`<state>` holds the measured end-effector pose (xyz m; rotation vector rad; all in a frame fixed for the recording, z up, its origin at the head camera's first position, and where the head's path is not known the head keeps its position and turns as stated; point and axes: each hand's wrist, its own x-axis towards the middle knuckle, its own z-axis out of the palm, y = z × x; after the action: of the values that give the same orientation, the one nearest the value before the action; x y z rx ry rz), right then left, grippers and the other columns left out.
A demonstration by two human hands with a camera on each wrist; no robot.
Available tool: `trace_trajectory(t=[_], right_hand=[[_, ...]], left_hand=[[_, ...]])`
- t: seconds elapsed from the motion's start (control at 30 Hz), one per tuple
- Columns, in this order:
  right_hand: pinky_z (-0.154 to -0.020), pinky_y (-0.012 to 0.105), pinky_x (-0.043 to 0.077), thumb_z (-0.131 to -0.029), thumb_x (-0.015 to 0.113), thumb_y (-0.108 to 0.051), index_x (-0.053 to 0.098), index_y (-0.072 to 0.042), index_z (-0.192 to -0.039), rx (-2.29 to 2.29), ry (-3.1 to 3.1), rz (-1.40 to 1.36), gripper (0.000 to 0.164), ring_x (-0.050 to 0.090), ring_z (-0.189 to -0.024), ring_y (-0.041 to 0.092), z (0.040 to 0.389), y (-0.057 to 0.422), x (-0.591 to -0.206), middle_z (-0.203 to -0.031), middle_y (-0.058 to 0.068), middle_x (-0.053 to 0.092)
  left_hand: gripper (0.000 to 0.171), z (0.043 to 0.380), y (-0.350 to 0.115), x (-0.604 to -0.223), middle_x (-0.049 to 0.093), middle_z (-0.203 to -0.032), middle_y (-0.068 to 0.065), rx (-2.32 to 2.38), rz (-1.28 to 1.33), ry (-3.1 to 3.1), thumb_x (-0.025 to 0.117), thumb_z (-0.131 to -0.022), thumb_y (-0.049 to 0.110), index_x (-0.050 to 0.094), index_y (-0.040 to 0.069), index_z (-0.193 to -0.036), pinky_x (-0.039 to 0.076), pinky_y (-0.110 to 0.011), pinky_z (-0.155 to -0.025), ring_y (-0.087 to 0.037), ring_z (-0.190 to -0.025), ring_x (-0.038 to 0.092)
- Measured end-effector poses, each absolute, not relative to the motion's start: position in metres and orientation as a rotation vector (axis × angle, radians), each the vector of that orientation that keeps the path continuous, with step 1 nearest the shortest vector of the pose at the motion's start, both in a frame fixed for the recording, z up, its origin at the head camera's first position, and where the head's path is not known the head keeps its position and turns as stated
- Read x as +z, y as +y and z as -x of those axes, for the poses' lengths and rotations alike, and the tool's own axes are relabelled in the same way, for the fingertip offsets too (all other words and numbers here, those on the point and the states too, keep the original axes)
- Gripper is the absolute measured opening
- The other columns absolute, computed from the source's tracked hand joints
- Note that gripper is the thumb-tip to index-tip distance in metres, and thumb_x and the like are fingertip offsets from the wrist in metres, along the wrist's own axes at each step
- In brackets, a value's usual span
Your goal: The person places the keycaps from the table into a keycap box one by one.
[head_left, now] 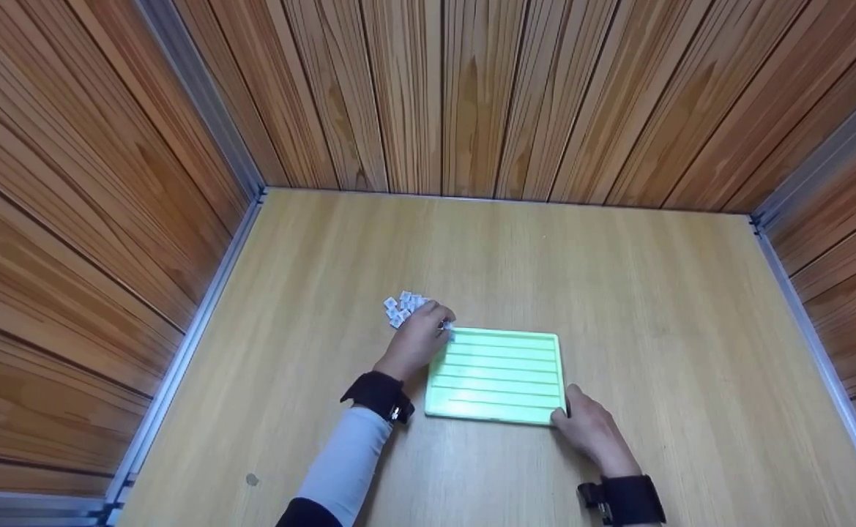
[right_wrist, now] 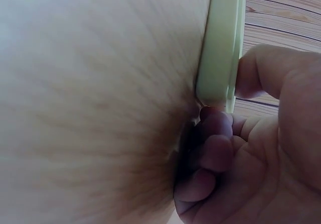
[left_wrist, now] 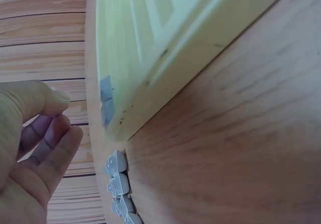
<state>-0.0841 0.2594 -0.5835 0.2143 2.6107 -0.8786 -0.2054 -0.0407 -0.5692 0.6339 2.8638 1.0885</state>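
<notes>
A light green ridged tray lies on the table. My left hand is over its far left corner, thumb and fingertips close together; I cannot tell whether a tile is between them. In the left wrist view two small tiles sit at the tray's corner beside this hand. Next to the hand lies a loose cluster of small white tiles, partly covered by it. My right hand grips the near right corner of the tray, thumb on the rim and the other fingers curled against its side and the table.
The wooden table is bounded by metal rails and wood-plank walls at the back and both sides. A small dark round mark is on the table at the near left.
</notes>
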Motion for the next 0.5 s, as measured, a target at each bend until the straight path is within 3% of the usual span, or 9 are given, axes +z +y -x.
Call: trace_trajectory(t=[0.5], right_hand=[[-0.059, 0.033, 0.032, -0.093, 0.055, -0.014, 0.048, -0.005, -0.099, -0.888, 2.61, -0.225, 0.013, 0.043, -0.071, 0.022, 0.084, 0.259, -0.584, -0.079, 0.004, 0.041]], left_hand=[[0.017, 0.207, -0.023, -0.574, 0.066, -0.101, -0.007, 0.832, -0.817, 2.945, 0.07, -0.091, -0.001, 0.074, 0.005, -0.106, 0.055, -0.029, -0.082, -0.02, -0.096, 0.064]])
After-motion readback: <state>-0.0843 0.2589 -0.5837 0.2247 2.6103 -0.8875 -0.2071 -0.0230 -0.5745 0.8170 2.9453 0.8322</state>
